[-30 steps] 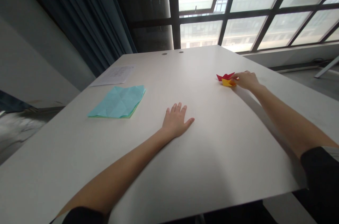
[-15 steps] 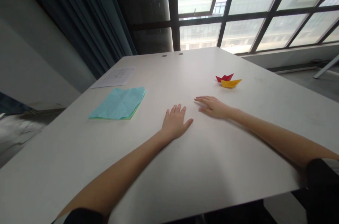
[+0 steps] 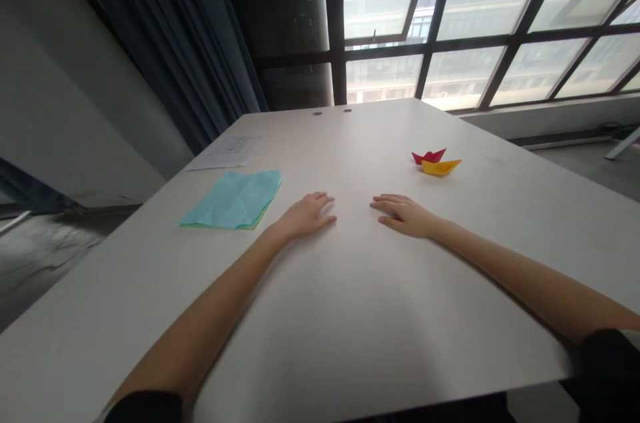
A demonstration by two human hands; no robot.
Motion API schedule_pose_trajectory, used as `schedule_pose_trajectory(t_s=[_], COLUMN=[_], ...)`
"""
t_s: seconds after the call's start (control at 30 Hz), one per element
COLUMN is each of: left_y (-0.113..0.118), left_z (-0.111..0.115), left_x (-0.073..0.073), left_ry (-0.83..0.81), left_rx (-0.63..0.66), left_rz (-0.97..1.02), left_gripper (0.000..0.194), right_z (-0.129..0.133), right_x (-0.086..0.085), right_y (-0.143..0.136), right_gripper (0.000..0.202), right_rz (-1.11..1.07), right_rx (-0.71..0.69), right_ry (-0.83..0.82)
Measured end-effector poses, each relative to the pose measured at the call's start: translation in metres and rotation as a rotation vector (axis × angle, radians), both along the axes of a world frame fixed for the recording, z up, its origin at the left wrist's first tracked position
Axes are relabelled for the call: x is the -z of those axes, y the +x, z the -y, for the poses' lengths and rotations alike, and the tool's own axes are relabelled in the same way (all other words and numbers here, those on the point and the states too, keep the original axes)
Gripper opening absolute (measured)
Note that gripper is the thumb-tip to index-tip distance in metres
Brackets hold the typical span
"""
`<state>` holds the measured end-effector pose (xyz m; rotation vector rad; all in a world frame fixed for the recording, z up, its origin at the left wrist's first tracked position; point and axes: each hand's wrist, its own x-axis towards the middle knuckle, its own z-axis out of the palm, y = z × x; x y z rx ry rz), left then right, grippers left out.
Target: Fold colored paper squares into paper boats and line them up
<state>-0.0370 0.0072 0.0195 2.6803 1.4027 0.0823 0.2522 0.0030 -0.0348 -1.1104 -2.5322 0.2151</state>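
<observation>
My left hand (image 3: 309, 215) is at the middle of the white table (image 3: 345, 316), open and holding nothing, with its thumb apart from the fingers. Just left of it lies a stack of creased light-blue paper sheets (image 3: 235, 199), with a green edge showing underneath. Across a gap, my right hand (image 3: 404, 215) rests on the tabletop, open, its fingers stretched toward the left. Beyond the right hand sit a yellow paper boat (image 3: 440, 168) and a red paper boat (image 3: 425, 156), the yellow one partly in front of the red.
A printed white sheet (image 3: 227, 152) lies at the table's far left. Two round holes are set near the far edge. Behind the table are a dark blue curtain (image 3: 185, 43) and large framed windows (image 3: 385, 76).
My left hand has moved left and slightly away from me, turning its fingers toward the right. The right hand stays nearly in place. The whole view has shifted a little.
</observation>
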Motion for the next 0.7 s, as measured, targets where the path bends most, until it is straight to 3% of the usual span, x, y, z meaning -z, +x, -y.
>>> schedule_pose_trajectory(t_s=[0.07, 0.13, 0.2, 0.27, 0.37, 0.7], left_y=[-0.031, -0.065, -0.096, -0.119, -0.137, -0.159], left_z=[-0.018, -0.032, -0.042, -0.047, -0.051, -0.052], left_x=[-0.012, -0.019, -0.020, -0.019, -0.017, -0.026], left_ry=[0.071, 0.068, -0.002, -0.132, -0.220, -0.284], left_rx=[-0.134, -0.353, -0.552, -0.630, -0.649, -0.559], left_rz=[-0.038, -0.127, -0.207, -0.256, -0.284, -0.178], left_gripper=[0.059, 0.066, 0.079, 0.088, 0.089, 0.085], right_z=[0.000, 0.001, 0.001, 0.001, 0.001, -0.002], right_x=[-0.001, -0.002, -0.004, -0.005, -0.006, -0.005], right_y=[-0.001, -0.002, -0.002, -0.003, -0.003, -0.002], right_gripper=[0.045, 0.044, 0.044, 0.044, 0.044, 0.042], right_rz=[-0.009, -0.020, -0.016, -0.004, -0.004, -0.019], right_rx=[-0.002, -0.003, -0.005, -0.004, 0.001, 0.004], right_ry=[-0.003, -0.002, -0.001, -0.001, -0.007, -0.013])
